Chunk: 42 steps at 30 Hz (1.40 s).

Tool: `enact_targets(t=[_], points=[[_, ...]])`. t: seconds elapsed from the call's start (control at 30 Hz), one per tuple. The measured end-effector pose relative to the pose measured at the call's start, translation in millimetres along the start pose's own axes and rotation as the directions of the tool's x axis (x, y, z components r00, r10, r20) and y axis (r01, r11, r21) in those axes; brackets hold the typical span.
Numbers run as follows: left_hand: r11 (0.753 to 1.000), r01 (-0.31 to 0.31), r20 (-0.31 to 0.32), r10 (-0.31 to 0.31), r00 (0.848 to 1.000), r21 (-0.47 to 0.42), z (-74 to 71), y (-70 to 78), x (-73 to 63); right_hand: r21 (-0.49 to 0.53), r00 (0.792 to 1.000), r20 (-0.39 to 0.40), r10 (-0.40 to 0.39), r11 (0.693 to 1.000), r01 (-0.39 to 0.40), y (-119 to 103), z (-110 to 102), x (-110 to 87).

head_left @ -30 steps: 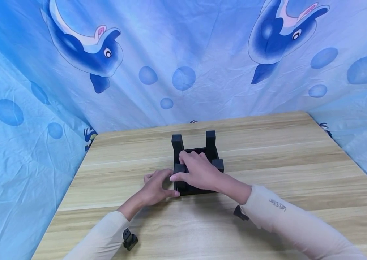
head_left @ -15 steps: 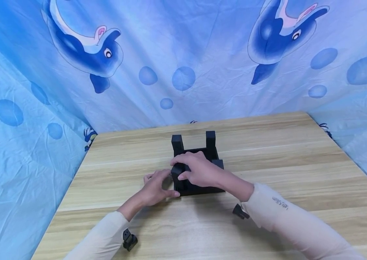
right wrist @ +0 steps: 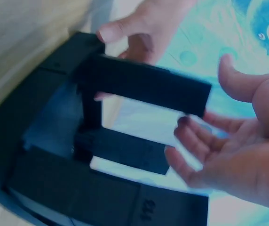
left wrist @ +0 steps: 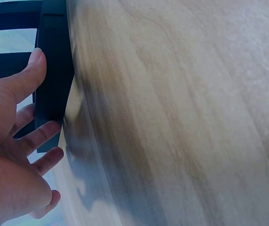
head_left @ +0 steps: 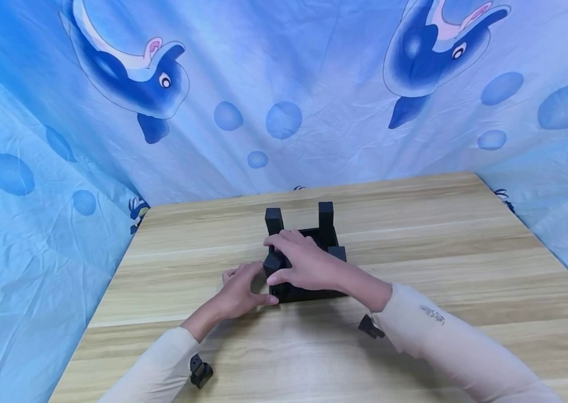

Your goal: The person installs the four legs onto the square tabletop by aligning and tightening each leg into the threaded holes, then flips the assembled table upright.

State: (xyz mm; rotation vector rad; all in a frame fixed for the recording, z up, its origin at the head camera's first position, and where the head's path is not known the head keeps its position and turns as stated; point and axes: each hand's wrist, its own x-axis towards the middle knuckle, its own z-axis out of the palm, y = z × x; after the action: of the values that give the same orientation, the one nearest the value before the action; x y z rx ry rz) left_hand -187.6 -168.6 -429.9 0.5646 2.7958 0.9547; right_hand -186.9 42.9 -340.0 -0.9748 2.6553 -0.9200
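A small black table (head_left: 309, 295) lies upside down in the middle of the tabletop, with its legs pointing up. My left hand (head_left: 240, 292) holds its near left corner, thumb on the front edge and fingers along the left side. The near left leg (head_left: 273, 263) looks turned and slightly tilted against the others. My right hand (head_left: 309, 266) is spread around the top of this leg. In the right wrist view, fingertips touch the end of the leg (right wrist: 148, 87) while the thumb stands off it. My palm hides part of the inside.
Two far legs, one a far right leg (head_left: 326, 219), stand upright, and a near right leg (head_left: 337, 253) rises beside my right wrist. Wrist camera mounts (head_left: 200, 371) hang under both sleeves. Behind the wooden tabletop (head_left: 414, 235) hangs a blue dolphin curtain (head_left: 334, 112).
My right fingers have come to the near left leg's top, and that leg has turned. Since half a second ago my right thumb has spread outward. My left hand stays put.
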Motion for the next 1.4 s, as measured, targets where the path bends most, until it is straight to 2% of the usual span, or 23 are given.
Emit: enact_targets(t=[0.17,0.3,0.5,0.63,0.73,0.9,1.03,1.13,1.4], points=[[1.000,0.000,-0.013,0.000,1.000,-0.006,-0.8,0.3,-0.7,0.011,0.994,0.055,-0.090,0.996,0.089,1,-7,-2.2],[1.000,-0.004,-0.010,0.004,1.000,-0.001,-0.6,-0.3,-0.7,-0.041,0.993,0.025,-0.119,0.992,0.120,3,-4,-0.9],[1.000,0.002,-0.005,-0.003,1.000,-0.012,-1.0,0.2,0.2,-0.152,0.996,-0.045,-0.082,0.986,0.074,4,5,4.6],[1.000,0.013,-0.004,-0.013,1.000,-0.017,-1.5,0.2,0.5,-0.180,0.998,-0.040,-0.043,0.983,0.035,4,7,6.5],[1.000,0.016,-0.004,-0.016,1.000,-0.016,-1.6,0.5,0.4,-0.185,0.999,-0.022,-0.038,0.982,0.033,5,5,5.8],[1.000,0.005,-0.003,-0.005,1.000,0.000,-2.2,1.2,-0.3,-0.185,0.991,0.028,-0.129,0.974,0.132,6,-3,1.7],[1.000,-0.010,-0.006,0.010,1.000,0.006,-3.2,0.5,-1.3,-0.173,0.980,0.023,-0.196,0.965,0.197,6,-5,1.4],[1.000,-0.016,-0.011,0.016,1.000,0.006,-2.8,-0.6,-1.1,-0.174,0.981,-0.014,-0.196,0.966,0.190,6,-3,3.4],[1.000,-0.020,-0.012,0.019,1.000,-0.022,-2.4,-0.1,-0.7,-0.248,0.984,-0.116,-0.135,0.963,0.103,5,9,8.8]])
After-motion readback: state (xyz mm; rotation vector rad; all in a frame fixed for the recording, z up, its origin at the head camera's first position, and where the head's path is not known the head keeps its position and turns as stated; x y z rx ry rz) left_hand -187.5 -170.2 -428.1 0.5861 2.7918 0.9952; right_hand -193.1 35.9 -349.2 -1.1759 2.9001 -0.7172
